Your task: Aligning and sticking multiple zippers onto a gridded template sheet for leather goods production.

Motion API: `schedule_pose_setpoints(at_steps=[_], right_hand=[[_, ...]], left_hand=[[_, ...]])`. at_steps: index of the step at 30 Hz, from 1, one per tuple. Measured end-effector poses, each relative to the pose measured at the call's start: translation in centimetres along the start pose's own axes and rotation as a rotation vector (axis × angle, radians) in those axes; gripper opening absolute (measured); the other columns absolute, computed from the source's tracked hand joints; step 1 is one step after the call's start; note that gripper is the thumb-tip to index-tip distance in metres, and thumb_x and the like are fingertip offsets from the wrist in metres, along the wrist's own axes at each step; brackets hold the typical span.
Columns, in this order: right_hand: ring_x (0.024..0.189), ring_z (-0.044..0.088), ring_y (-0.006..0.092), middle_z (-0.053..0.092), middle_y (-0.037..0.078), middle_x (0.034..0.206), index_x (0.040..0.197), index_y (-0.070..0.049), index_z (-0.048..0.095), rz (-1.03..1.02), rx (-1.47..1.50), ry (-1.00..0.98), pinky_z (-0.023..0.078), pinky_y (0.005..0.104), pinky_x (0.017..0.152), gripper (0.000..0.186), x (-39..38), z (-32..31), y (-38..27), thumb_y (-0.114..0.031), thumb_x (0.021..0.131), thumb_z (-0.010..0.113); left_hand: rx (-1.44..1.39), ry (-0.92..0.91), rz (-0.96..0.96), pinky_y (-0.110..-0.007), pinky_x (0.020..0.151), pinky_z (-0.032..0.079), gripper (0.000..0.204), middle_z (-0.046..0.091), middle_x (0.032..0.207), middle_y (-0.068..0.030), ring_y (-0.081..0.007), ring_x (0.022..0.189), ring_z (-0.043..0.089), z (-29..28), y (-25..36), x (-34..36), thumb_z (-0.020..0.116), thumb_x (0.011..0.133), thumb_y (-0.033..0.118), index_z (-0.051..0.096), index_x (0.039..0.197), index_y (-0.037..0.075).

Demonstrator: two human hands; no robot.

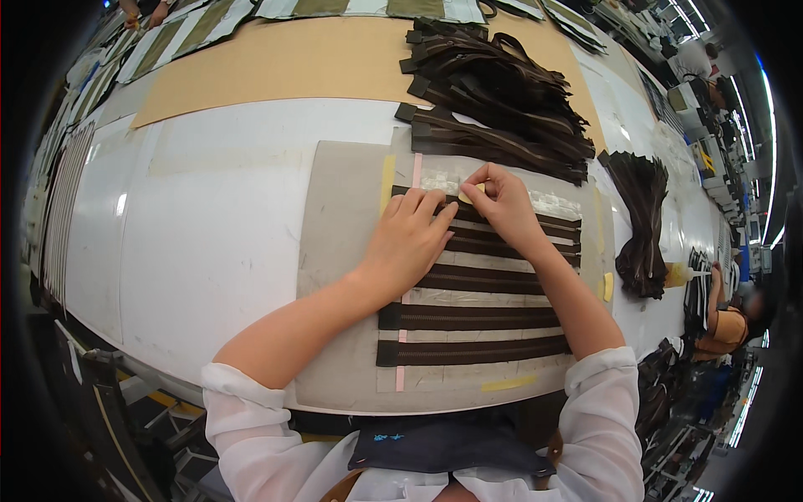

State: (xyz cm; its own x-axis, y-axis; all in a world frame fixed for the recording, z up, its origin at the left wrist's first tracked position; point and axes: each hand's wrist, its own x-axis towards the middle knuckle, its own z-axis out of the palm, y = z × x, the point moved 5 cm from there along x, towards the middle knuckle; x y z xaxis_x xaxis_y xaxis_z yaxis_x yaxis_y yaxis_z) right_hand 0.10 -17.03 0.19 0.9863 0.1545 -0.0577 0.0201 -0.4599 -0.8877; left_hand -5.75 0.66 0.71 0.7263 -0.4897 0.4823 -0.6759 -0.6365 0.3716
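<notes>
Several dark brown zippers (477,316) lie in parallel rows across a grey board (341,217), with dark square tabs at their left ends. My left hand (408,238) rests flat on the left part of the uppermost rows, fingers stretched out and slightly apart. Close to its fingertips, my right hand (508,209) pinches a small pale yellow piece (473,195), which looks like tape, at the top row. Clear tape strips (556,202) show along the board's upper part. A pink strip (401,378) runs down near the zippers' left ends, partly under my left hand.
A big heap of dark zippers (493,92) lies beyond the board on tan paper (276,63). Another zipper bundle (640,222) is to the right, near a yellowish bottle (679,274). A co-worker in orange (726,328) is at the far right; another person's hands (150,15) show top left.
</notes>
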Motion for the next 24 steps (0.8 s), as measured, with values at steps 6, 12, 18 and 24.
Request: schedule_pose_setpoints(at_steps=[6,12,18,24], right_hand=[[0.058,0.043,0.0008,0.059,-0.004,0.064,0.095,0.0,0.063,0.063,0.01,-0.033,0.032,0.0233,0.052,0.014,0.1,-0.1,-0.1,-0.012,0.099,0.071],[0.055,0.039,-0.0006,0.053,-0.008,0.064,0.099,-0.004,0.062,0.046,0.033,-0.031,0.026,0.0208,0.05,0.015,0.2,-0.2,-0.4,-0.016,0.101,0.07],[0.056,0.041,-0.0004,0.053,-0.008,0.064,0.1,-0.004,0.062,0.097,0.105,-0.047,0.028,0.02,0.051,0.016,0.0,-0.2,-0.6,-0.018,0.102,0.069],[0.058,0.045,0.0004,0.055,-0.007,0.066,0.1,-0.003,0.062,0.058,0.06,-0.051,0.032,0.0201,0.052,0.017,-0.1,0.0,-0.1,-0.018,0.103,0.069]], left_hand=[[-0.013,-0.002,-0.013,-0.042,0.098,0.046,0.04,0.059,0.123,-0.0091,-0.0285,0.115,0.055,0.2,-0.1,0.0,0.074,0.09,0.015,0.066,0.128,0.004],[-0.023,-0.005,-0.01,-0.042,0.099,0.045,0.04,0.058,0.124,-0.0095,-0.0288,0.116,0.054,0.2,0.0,0.0,0.074,0.09,0.015,0.066,0.128,0.004],[-0.023,0.005,-0.014,-0.043,0.099,0.045,0.041,0.058,0.124,-0.0096,-0.0291,0.117,0.054,0.4,-0.2,-0.2,0.074,0.09,0.015,0.066,0.128,0.005],[0.005,0.052,0.002,-0.039,0.095,0.045,0.04,0.06,0.121,-0.0082,-0.0263,0.113,0.055,0.3,-0.1,-0.1,0.075,0.085,0.018,0.068,0.121,0.004]])
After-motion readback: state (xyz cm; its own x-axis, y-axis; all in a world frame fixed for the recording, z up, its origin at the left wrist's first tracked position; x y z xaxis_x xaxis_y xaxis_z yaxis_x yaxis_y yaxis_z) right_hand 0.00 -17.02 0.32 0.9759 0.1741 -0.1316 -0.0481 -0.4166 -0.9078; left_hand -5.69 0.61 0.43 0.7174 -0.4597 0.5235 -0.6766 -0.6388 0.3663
